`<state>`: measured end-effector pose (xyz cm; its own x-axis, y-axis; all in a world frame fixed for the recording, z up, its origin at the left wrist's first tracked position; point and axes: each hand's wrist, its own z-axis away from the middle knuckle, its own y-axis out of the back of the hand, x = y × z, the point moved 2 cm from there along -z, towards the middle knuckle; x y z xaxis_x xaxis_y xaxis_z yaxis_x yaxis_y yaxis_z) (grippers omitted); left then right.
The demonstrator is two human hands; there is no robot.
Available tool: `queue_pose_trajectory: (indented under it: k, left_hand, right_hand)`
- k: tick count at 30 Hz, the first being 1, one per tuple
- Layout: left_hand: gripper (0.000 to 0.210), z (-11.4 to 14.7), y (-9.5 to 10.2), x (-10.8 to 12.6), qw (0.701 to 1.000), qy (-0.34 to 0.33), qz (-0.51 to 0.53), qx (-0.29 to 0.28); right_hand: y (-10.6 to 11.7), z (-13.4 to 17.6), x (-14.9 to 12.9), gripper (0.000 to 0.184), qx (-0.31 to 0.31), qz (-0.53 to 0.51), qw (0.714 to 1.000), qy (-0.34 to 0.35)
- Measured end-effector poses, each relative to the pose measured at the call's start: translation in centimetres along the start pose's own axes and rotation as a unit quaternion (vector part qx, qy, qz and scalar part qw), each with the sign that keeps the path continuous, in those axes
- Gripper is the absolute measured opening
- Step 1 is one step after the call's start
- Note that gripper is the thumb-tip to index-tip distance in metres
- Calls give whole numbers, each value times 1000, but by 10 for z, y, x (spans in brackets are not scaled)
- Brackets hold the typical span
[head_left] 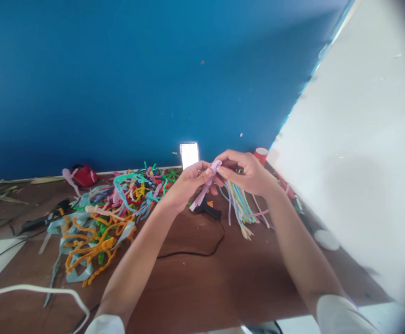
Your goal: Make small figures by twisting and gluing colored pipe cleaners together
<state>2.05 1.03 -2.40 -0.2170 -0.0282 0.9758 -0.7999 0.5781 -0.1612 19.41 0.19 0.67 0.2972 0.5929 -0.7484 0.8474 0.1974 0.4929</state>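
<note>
Between my two hands, raised over the middle of the table, is a bundle of pale lilac pipe cleaners (208, 182), bent over at the top with its loose ends hanging down to the left. My left hand (192, 183) pinches it from the left, thumb on the front. The fingers of my right hand (242, 170) close on its folded top end. Just below the hands lies a black glue gun (208, 209), partly covered by them. To the right, a spread of straight pastel pipe cleaners (241, 202) lies partly behind my right hand.
A tangled heap of coloured pipe cleaners (118, 199) covers the left of the brown table (191, 290). A lit screen (189, 154) stands against the blue wall, near a red cup (260, 155). A black cable (195, 253) crosses the middle; a white cable (31, 288) curves at front left.
</note>
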Motion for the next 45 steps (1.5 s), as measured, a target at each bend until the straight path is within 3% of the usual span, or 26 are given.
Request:
queue_pose_trajectory:
  k: [4, 7, 9, 11, 14, 16, 18, 20, 22, 27, 31, 37, 41, 45]
  left_hand:
    - [22, 0, -3, 2, 992, -37, -84, 82]
    - [19, 2, -4, 3, 957, -110, -222, 152]
    - [17, 5, -5, 4, 896, -181, -346, 209]
    - [13, 9, -8, 5, 806, -264, -468, 248]
    - [11, 12, -10, 4, 686, -358, -580, 255]
    - [14, 12, -10, 1, 650, -378, -608, 254]
    - [16, 11, -8, -1, 639, -381, -616, 259]
    - [17, 11, -7, -3, 647, -374, -607, 271]
    - [17, 10, -6, -3, 683, -352, -569, 294]
    - [24, 9, -3, 5, 872, -226, -325, 288]
    - [27, 8, -2, 11, 951, -155, -140, 226]
    - [24, 6, 1, 10, 994, -43, 27, 94]
    - [26, 4, 5, 4, 994, 1, 106, -9]
    - [24, 1, 9, -1, 990, 38, 132, -40]
  right_hand:
    - [-2, -2, 3, 21, 22, -4, 999, -23]
    - [-2, -4, 5, 22, 45, -2, 999, -25]
    - [-3, -5, 6, 23, 49, -19, 998, -32]
    - [-4, -5, 6, 25, 45, -54, 997, -41]
    - [-8, -4, 4, 28, 40, -94, 994, -44]
    - [-10, -4, 3, 28, 46, -93, 994, -45]
    - [-12, -4, 2, 28, 54, -85, 994, -47]
    - [-15, -5, 2, 29, 60, -78, 994, -48]
    - [-17, -5, 2, 31, 58, -68, 994, -55]
    - [-20, -5, 3, 32, 45, -52, 995, -71]
    - [-17, -5, 4, 30, 49, -58, 995, -59]
    - [-6, -5, 6, 29, 51, -24, 998, -15]
    - [-2, -2, 3, 30, 19, -30, 999, 5]
    - [0, 1, -1, 36, -5, -9, 1000, 18]
